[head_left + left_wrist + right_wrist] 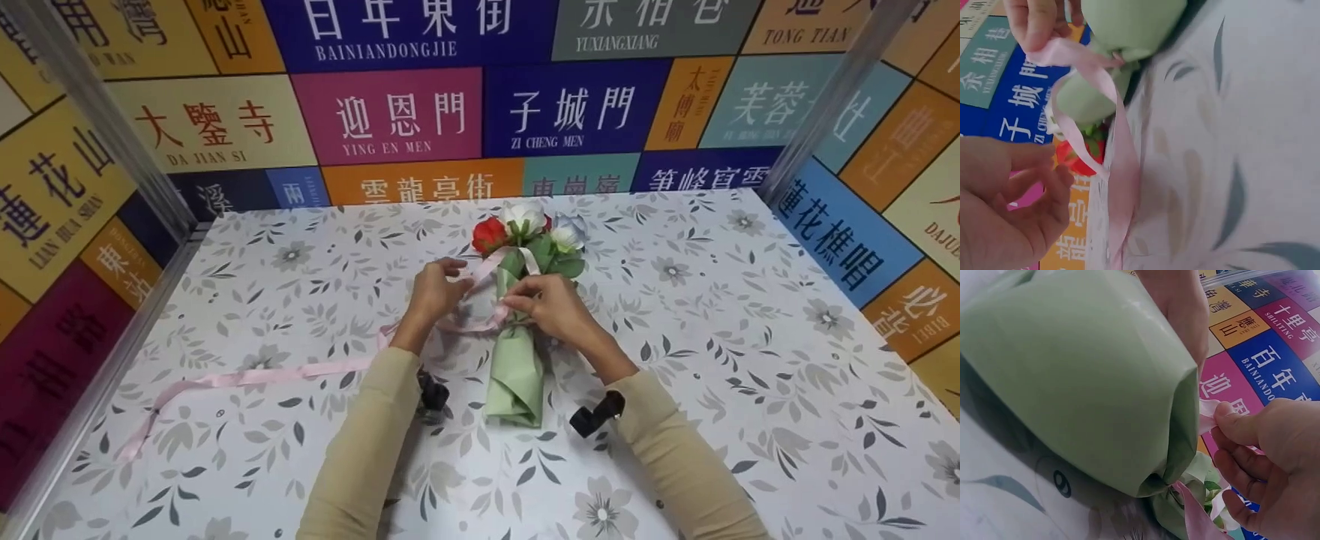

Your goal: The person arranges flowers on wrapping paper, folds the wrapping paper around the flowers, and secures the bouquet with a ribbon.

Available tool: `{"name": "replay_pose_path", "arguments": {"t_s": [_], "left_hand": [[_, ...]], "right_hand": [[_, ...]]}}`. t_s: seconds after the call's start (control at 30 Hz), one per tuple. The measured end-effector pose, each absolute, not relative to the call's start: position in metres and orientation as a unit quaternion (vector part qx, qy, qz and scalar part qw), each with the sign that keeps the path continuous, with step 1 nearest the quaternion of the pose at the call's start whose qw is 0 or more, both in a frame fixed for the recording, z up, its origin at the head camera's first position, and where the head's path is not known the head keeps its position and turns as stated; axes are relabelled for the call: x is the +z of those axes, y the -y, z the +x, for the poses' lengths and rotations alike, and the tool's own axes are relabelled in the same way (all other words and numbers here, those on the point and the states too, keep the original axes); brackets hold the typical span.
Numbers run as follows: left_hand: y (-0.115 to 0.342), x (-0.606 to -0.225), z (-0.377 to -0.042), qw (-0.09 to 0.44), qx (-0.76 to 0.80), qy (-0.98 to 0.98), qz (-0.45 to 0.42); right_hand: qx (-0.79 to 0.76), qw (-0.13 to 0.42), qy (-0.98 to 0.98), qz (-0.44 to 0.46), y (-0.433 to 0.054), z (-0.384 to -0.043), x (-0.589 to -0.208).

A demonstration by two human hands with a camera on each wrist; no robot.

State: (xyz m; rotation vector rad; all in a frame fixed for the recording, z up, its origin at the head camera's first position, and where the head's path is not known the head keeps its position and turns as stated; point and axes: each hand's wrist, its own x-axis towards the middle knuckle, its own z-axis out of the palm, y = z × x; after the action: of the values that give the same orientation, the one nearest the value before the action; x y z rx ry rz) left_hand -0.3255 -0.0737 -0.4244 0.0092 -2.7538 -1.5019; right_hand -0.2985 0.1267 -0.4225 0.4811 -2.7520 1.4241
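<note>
A small bouquet lies on the table with a red flower (pixel 490 235), a white flower (pixel 523 219) and a bluish-white flower (pixel 568 237) at the far end. Pale green wrapping paper (pixel 516 379) covers its stems, gathered in at a narrow waist. Round that waist runs a pink ribbon (pixel 1121 191), with a loop standing up towards the flowers and a long tail trailing left. My right hand (pixel 553 307) pinches the ribbon between thumb and fingertip, just above the waist. Left of the bouquet, my left hand (pixel 435 294) hovers by the loop, its fingers loosely bent and holding nothing.
The table (pixel 720 337) has a white leaf-and-flower patterned cover. Colourful panels with Chinese lettering (pixel 386 116) stand along its back and sides. Dark wrist devices sit at the left cuff (pixel 433 394) and right cuff (pixel 598 414).
</note>
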Motion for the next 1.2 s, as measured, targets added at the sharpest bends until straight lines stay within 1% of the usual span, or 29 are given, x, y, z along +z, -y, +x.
{"name": "replay_pose_path", "arguments": {"t_s": [0.13,0.2,0.3,0.4,0.6,0.67,0.77,0.93,1.07,1.2], "left_hand": [[0.065,-0.426,-0.342,-0.033,-0.475,0.880,-0.007],[0.060,-0.429,-0.347,-0.033,-0.469,0.882,-0.006],[0.054,-0.433,-0.352,-0.012,-0.468,0.884,0.014],[0.049,-0.435,-0.353,0.020,-0.466,0.884,0.033],[0.049,-0.428,-0.351,0.090,-0.495,0.864,0.029],[0.052,-0.424,-0.349,0.096,-0.501,0.860,0.031],[0.062,-0.417,-0.345,0.088,-0.504,0.858,0.038],[0.086,-0.408,-0.335,0.053,-0.510,0.856,0.065],[0.105,-0.402,-0.325,0.021,-0.497,0.861,0.100],[0.121,-0.397,-0.311,-0.002,-0.463,0.880,0.108]], "right_hand": [[0.442,0.003,0.883,0.160,-0.126,-0.299,-0.424],[0.436,0.001,0.885,0.164,-0.125,-0.299,-0.425],[0.433,-0.004,0.886,0.167,-0.124,-0.299,-0.424],[0.435,-0.002,0.885,0.167,-0.125,-0.299,-0.421],[0.439,0.005,0.883,0.167,-0.132,-0.299,-0.420],[0.438,0.003,0.883,0.169,-0.135,-0.299,-0.420],[0.441,0.003,0.881,0.171,-0.137,-0.300,-0.421],[0.447,0.009,0.879,0.168,-0.140,-0.302,-0.422],[0.449,-0.001,0.881,0.151,-0.144,-0.304,-0.422],[0.446,-0.010,0.884,0.137,-0.145,-0.306,-0.421]]}}
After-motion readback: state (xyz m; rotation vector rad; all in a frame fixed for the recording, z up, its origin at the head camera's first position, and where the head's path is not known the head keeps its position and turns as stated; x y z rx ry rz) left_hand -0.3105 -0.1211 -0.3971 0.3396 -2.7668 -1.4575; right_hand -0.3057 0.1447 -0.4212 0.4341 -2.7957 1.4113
